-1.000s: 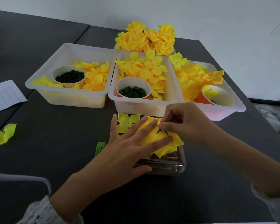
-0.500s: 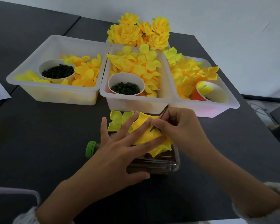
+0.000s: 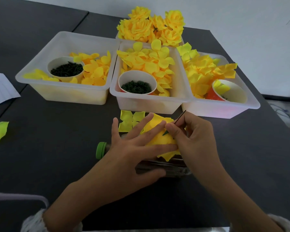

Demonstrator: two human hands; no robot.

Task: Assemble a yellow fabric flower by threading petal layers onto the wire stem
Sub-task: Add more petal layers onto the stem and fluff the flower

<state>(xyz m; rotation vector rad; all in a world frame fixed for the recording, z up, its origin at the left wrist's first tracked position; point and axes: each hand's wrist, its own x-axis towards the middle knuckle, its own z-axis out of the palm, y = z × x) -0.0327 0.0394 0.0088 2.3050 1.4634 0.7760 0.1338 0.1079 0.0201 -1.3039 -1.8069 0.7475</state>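
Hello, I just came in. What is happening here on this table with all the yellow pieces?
A person is assembling a yellow fabric flower. The left hand lies flat, fingers spread, pressing the flower's petal layers onto a clear bottle with a green cap lying on its side. The right hand pinches the thin wire stem at the flower's centre. Behind stand three white bins of loose petals with cups of small dark green parts, and finished flowers farther back.

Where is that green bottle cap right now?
In the head view, the green cap sits left of centre on the dark table, just left of the left hand, in front of the middle bin.
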